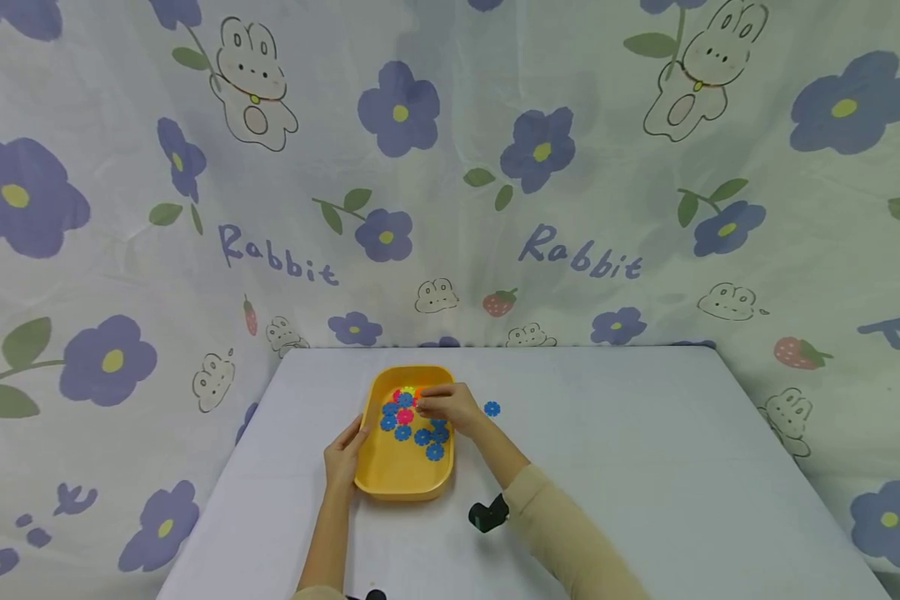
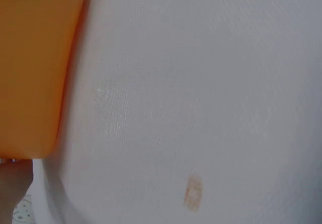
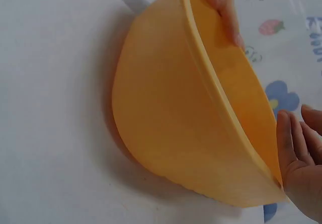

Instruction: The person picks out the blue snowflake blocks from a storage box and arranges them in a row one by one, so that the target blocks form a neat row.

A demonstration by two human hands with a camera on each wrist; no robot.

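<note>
A yellow plastic tray [image 1: 401,479] stands on the white table, holding several small notched discs like flower-shaped toy pieces, mostly blue [image 1: 435,452], with a few pink [image 1: 405,416], orange and yellow ones. At the tray's left side my left hand [image 1: 342,457] grips the rim, thumb over the inner edge; the right wrist view shows this hand [image 3: 221,5] too. My right hand [image 1: 450,406] hovers over the tray's right part, fingers pointing left above the pieces. In the right wrist view its thumb and fingers [image 3: 286,138] stand apart, with nothing visible between them.
One blue flower disc [image 1: 492,408] lies on the table right of the tray. A black device [image 1: 487,515] sits at the right wrist. Behind the white table [image 1: 607,467] hangs a curtain [image 1: 450,183] printed with flowers and rabbits.
</note>
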